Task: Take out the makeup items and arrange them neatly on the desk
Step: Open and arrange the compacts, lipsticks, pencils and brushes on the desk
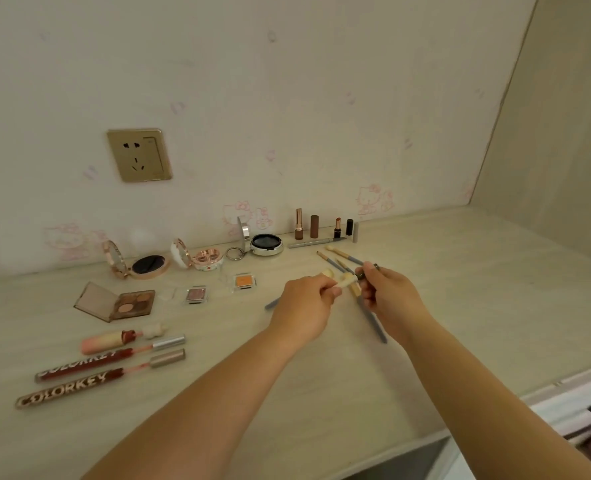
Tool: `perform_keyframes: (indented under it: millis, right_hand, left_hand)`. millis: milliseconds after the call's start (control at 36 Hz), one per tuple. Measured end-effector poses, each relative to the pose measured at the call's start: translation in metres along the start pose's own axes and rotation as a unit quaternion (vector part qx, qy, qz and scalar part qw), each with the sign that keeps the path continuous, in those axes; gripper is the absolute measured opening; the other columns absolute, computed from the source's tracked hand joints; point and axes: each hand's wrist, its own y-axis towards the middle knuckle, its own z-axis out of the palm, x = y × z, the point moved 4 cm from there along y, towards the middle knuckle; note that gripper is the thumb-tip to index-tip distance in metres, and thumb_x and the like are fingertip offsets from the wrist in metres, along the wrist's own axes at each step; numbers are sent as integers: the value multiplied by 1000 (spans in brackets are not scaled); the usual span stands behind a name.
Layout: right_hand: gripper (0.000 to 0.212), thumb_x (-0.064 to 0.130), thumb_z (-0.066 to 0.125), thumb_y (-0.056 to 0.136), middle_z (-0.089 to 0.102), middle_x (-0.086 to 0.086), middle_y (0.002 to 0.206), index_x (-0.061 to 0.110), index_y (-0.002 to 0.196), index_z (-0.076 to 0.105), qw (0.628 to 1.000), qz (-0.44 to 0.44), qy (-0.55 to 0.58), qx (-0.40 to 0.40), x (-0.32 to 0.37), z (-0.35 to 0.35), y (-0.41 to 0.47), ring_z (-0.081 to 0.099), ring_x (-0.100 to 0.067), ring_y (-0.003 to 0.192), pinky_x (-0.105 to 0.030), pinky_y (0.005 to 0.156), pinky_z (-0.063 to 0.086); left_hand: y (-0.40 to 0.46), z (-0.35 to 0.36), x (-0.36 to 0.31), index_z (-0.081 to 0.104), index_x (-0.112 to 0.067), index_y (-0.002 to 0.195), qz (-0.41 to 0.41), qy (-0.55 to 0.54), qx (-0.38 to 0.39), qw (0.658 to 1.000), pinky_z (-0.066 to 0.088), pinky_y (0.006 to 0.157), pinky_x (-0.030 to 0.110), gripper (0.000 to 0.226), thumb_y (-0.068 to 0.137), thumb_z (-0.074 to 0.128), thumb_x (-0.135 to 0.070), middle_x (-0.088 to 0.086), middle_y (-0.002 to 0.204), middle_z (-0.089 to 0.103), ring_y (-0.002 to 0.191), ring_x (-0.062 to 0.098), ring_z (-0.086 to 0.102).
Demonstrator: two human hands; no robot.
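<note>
Over the pale worktop [425, 271], my left hand [304, 306] and right hand [391, 296] each keep a closed grip on makeup brushes [347, 280], sorting them. Compacts [148, 265], lipsticks [299, 225], eyeshadow palette [128, 303] and lip glosses [90, 367] already lie in rows; only brushes look unsorted. No bag or container shows.

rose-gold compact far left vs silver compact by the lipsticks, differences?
The rose-gold compact has a rose-gold rim; the silver compact has a silver one. The silver compact carries a key ring; the rose-gold compact shows none. The silver compact lies nearer the wall. Both are round, open, lids raised, with dark insides.
</note>
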Motion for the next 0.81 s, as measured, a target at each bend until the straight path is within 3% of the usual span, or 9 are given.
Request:
perform_keyframes:
  millis: [139,222,333,444,472,528,611,667,806]
  right_hand:
    - [27,18,44,99,37,-1,62,4,80,58,995,9,101,23,1,8,0,30,-10,54,-20,50,29]
    - [27,16,44,99,35,-1,62,3,79,58,993,-25,108,43,8,10,5,29,-10,53,-22,51,26]
    - [27,13,45,98,37,-1,60,4,76,57,989,-46,130,47,17,19,18,30,-8,47,-20,47,25]
    - [31,10,40,99,33,0,63,10,68,47,936,-35,341,-77,34,-41,58,30,0,32,-11,34,23]
    - [32,12,37,100,33,1,64,12,68,45,941,-60,320,-96,38,-57,66,31,-1,32,-11,34,23]
    - [32,12,37,100,37,0,65,12,70,48,964,-109,225,-95,41,-66,80,33,-1,38,-13,39,26]
    - [25,16,44,98,44,-2,65,8,79,58,988,-130,16,-86,32,-38,98,38,-9,54,-21,54,35]
    - [20,18,47,97,49,-1,67,5,92,62,986,-129,-36,-96,25,-30,115,44,-11,60,-22,61,41]
    - [22,4,43,96,59,-7,96,5,109,61,989,-100,-60,-95,10,-30,156,51,-9,71,-20,69,47]
  left_hand:
    - [-5,-11,-3,65,-20,98,14,98,-3,995,33,64,28,33,101,33,-26,-7,71,47,73,15,46]
    - [0,-23,-6,66,-18,94,5,75,36,997,32,63,27,35,101,33,-26,-3,77,50,73,15,45]
    - [12,-31,0,59,-17,75,-83,-140,106,981,27,51,23,35,101,38,-27,-4,63,44,53,10,35]
    - [9,-50,35,56,-9,80,-257,-344,147,891,18,37,12,31,101,40,-25,-6,52,39,40,2,26]
    - [11,-58,44,56,-9,81,-271,-341,126,891,19,37,12,30,101,40,-25,-6,53,40,41,2,26]
    - [29,-71,55,60,-11,83,-241,-270,72,930,21,41,14,31,101,40,-25,-6,59,42,46,4,30]
    - [68,-63,49,66,-17,88,-115,-70,30,991,34,52,18,28,99,43,-28,-9,70,54,61,6,46]
    - [89,-47,45,66,-22,92,-55,17,18,998,39,58,16,22,98,46,-28,-14,76,60,70,6,55]
    - [131,-22,52,68,-24,101,-55,76,-26,995,44,69,29,20,95,50,-31,-2,92,65,77,16,57]
